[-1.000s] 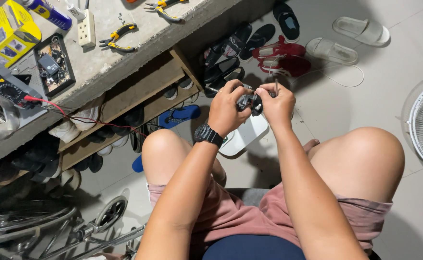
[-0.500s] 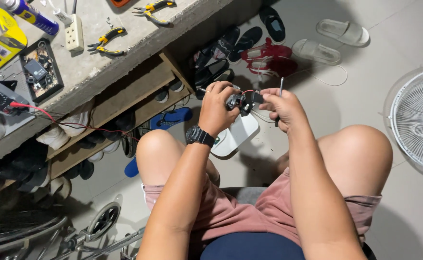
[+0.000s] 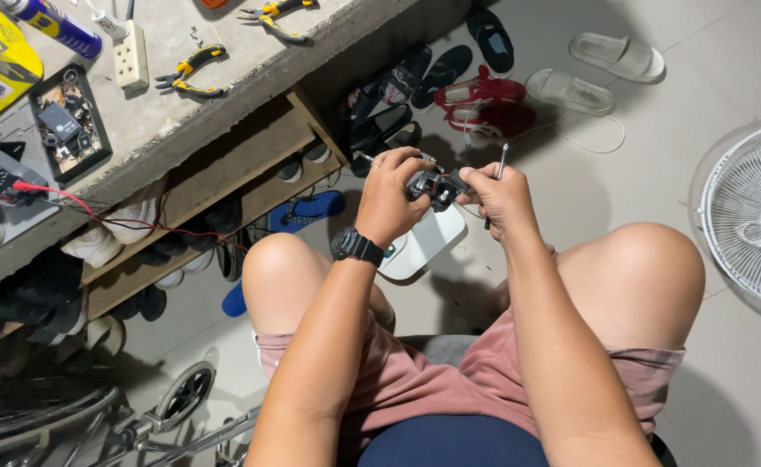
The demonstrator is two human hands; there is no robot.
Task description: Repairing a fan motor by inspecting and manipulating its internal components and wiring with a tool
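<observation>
Both forearms reach forward over the bare knees and meet above the white bathroom scale (image 3: 423, 242) on the floor. The left hand (image 3: 393, 195), a black watch on its wrist, is curled with the back facing up, its fingers (image 3: 411, 160) closed around a small dark part (image 3: 432, 186). The right hand (image 3: 501, 195) closes on the same part from the other side and pinches a thin screwdriver (image 3: 499, 177) upright.

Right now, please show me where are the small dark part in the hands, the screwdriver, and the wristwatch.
small dark part (image 3: 436, 184), head view, on its black body between both hands.
screwdriver (image 3: 501, 160), head view, on its metal shaft above the right hand.
wristwatch (image 3: 356, 246), head view, on its black strap.
</observation>
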